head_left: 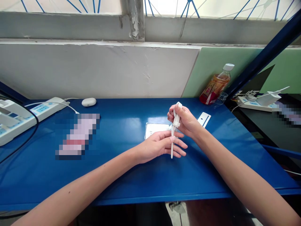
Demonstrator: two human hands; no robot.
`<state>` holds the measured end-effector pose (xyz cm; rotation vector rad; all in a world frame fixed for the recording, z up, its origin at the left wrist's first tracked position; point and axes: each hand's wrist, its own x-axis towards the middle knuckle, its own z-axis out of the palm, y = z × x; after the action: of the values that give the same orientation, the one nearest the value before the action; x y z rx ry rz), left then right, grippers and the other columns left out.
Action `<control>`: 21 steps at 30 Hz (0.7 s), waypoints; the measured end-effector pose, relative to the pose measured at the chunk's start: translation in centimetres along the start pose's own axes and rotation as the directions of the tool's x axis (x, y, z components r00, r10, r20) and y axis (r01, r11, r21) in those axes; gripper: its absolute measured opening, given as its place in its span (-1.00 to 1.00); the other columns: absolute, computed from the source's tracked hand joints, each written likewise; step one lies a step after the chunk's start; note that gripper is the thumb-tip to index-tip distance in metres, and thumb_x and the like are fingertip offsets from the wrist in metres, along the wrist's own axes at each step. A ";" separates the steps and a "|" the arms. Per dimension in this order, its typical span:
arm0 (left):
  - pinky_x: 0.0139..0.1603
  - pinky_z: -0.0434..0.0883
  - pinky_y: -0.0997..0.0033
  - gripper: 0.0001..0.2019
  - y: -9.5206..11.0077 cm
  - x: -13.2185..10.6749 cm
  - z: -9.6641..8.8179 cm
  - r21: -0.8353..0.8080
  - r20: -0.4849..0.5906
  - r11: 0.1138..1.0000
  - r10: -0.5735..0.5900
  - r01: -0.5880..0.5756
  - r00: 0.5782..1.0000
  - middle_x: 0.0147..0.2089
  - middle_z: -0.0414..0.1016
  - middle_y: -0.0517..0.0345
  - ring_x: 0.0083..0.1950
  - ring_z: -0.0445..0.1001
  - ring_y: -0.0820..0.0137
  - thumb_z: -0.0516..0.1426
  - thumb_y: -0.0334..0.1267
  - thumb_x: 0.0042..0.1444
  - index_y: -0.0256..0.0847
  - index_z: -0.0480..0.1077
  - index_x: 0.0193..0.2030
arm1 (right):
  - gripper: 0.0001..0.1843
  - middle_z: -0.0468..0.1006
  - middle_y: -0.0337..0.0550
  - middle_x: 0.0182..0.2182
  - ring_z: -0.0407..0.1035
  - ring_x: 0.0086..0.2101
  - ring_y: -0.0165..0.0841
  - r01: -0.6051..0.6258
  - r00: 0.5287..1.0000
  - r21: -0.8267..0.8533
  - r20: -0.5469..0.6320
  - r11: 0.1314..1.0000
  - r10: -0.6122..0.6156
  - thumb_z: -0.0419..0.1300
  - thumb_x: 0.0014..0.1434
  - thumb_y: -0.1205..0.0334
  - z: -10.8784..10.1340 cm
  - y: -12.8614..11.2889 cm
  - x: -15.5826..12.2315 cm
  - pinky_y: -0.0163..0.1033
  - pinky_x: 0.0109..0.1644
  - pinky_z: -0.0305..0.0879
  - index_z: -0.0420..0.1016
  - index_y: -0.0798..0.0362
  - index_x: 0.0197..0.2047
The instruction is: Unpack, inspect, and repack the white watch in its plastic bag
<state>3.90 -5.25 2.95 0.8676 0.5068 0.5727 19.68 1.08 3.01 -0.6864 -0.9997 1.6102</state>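
Note:
My right hand (182, 117) is closed round the upper, thicker end of a slim white plastic tool (172, 147), whose exact kind I cannot make out. Lower down, my left hand (162, 144) has its thumb against the narrow shaft, with its fingers behind and somewhat spread. The tool is nearly upright, and its thin tip pokes out below the left thumb. Behind the left hand lies a flat white pack (156, 128) with a clear edge, partly covered by that hand. A white card with a blue stripe (204, 120) lies just beyond the right wrist.
The blue table (122, 175) bears a white power strip (49, 106), a white earbud case (88, 102) and a blurred-out flat item (80, 135) with a white cable. A drink bottle (216, 84) leans near the dark blue post (265, 56) at the right.

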 end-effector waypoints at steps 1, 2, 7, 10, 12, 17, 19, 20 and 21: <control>-0.03 0.47 0.17 -0.67 0.0 0.0 0.0 -0.023 0.004 1.000 0.012 -0.012 1.000 -0.11 0.59 -0.14 -0.15 0.63 0.20 0.22 -0.16 0.27 -0.36 0.43 0.06 | -0.63 0.50 -0.30 -0.55 0.37 -0.50 -0.49 -0.001 1.000 -0.004 0.000 1.000 0.001 0.48 -0.06 -0.10 0.0 0.0 0.0 -0.38 -0.41 0.32 0.59 0.04 -0.42; -0.04 0.48 0.16 -0.67 -0.1 0.1 -0.1 -0.047 0.001 0.998 0.032 -0.032 0.999 -0.12 0.59 -0.15 -0.16 0.63 0.19 0.20 -0.16 0.29 -0.38 0.43 0.06 | -0.63 0.56 -0.26 -0.47 0.43 -0.43 -0.46 -0.007 1.000 -0.001 0.013 1.000 0.007 0.45 -0.01 -0.10 0.1 -0.1 -0.1 -0.36 -0.33 0.39 0.62 0.03 -0.36; -0.06 0.49 0.18 -0.69 -0.4 0.3 -0.6 -0.068 -0.069 0.989 0.123 -0.128 0.990 -0.20 0.61 -0.14 -0.21 0.63 0.21 0.20 -0.13 0.29 -0.39 0.46 -0.04 | -0.59 0.64 -0.09 -0.06 0.52 -0.08 -0.28 -0.106 0.976 0.046 0.197 0.993 0.095 0.26 0.23 -0.05 0.5 -0.9 -0.7 -0.17 0.06 0.45 0.56 0.01 0.04; -0.06 0.50 0.18 -0.67 -0.3 0.3 -0.6 -0.044 -0.077 0.991 0.125 -0.129 0.989 -0.15 0.62 -0.17 -0.20 0.63 0.21 0.23 -0.09 0.27 -0.39 0.48 -0.05 | -0.65 0.61 -0.10 0.04 0.51 0.01 -0.24 -0.179 0.956 0.015 0.238 0.984 0.170 0.24 0.27 0.12 0.7 -1.2 -1.1 -0.10 0.14 0.42 0.52 -0.03 0.10; -0.05 0.50 0.16 -0.64 -0.3 0.3 -0.6 -0.027 -0.083 0.992 0.117 -0.120 0.990 -0.11 0.62 -0.21 -0.17 0.64 0.18 0.23 -0.07 0.26 -0.39 0.49 -0.05 | -0.68 0.61 -0.08 0.06 0.51 0.03 -0.23 -0.203 0.950 0.003 0.243 0.979 0.196 0.21 0.30 0.18 0.7 -1.3 -1.1 -0.07 0.18 0.40 0.51 -0.01 0.11; 0.07 0.48 0.06 -0.61 -0.3 0.3 -0.6 0.028 -0.071 0.997 0.068 -0.066 0.995 -0.03 0.60 -0.27 -0.04 0.62 0.08 0.24 -0.06 0.25 -0.43 0.52 -0.03 | -0.71 0.62 -0.05 0.04 0.53 0.00 -0.28 -0.188 0.954 0.036 0.246 0.982 0.173 0.19 0.30 0.27 0.8 -1.2 -1.1 -0.18 0.14 0.44 0.53 0.07 0.07; 0.10 0.46 0.02 -0.60 -0.3 0.2 -0.7 0.038 -0.049 0.998 0.054 -0.052 0.997 -0.02 0.59 -0.29 -0.01 0.61 0.05 0.22 -0.06 0.27 -0.44 0.51 0.00 | -0.72 0.62 -0.05 0.05 0.56 -0.07 -0.31 -0.195 0.953 0.038 0.244 0.980 0.180 0.17 0.31 0.28 0.7 -1.2 -1.0 -0.24 0.01 0.50 0.53 0.07 0.07; 0.12 0.46 0.00 -0.60 -0.3 0.2 -0.8 0.038 -0.041 0.998 0.049 -0.047 0.998 -0.01 0.59 -0.30 0.00 0.61 0.05 0.21 -0.07 0.28 -0.44 0.51 0.01 | -0.72 0.62 -0.06 0.05 0.57 -0.10 -0.33 -0.196 0.953 0.034 0.242 0.980 0.182 0.16 0.31 0.29 0.7 -1.3 -1.1 -0.26 -0.04 0.52 0.53 0.07 0.06; 0.12 0.45 -0.01 -0.60 -0.2 0.2 -0.8 0.036 -0.038 0.998 0.046 -0.044 0.998 0.00 0.59 -0.31 0.01 0.60 0.04 0.21 -0.08 0.29 -0.45 0.51 0.02 | -0.72 0.62 -0.06 0.04 0.57 -0.12 -0.33 -0.196 0.953 0.028 0.241 0.980 0.184 0.16 0.31 0.29 0.7 -1.3 -1.1 -0.27 -0.07 0.52 0.54 0.07 0.06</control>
<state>3.60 -4.83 2.30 0.9042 0.5350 0.6243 20.04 -0.01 4.40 -0.5774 -1.0849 1.9150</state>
